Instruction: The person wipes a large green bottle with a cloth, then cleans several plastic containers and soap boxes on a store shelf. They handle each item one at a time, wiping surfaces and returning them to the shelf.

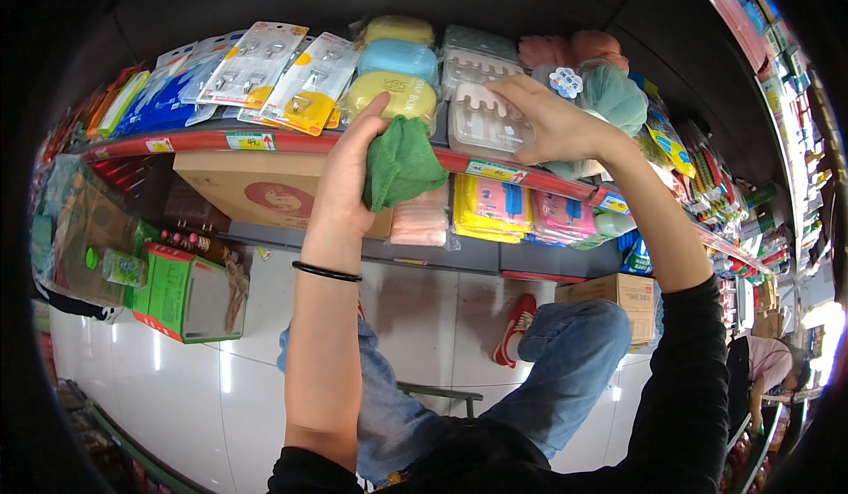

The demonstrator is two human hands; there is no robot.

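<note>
A folded green cloth (405, 166) is in my left hand (354, 169), its thumb up near the front yellow soap box (392, 95). Behind that one sit a blue soap box (399, 60) and another yellow one. My right hand (563, 120) is spread over a clear-and-white plastic soap box (487, 122), with fingers on its top and the thumb at its front corner. More boxes of that kind stand in a row behind it. Right of the hand are mesh bath sponges (613, 97) in green and pink.
Carded metal hooks (254, 63) lie left on the red-edged shelf (391, 143). Below are a cardboard carton (258, 189) and yellow packs (491, 209). A green box (185, 292) stands on the tiled floor. A person (762, 368) bends over at far right.
</note>
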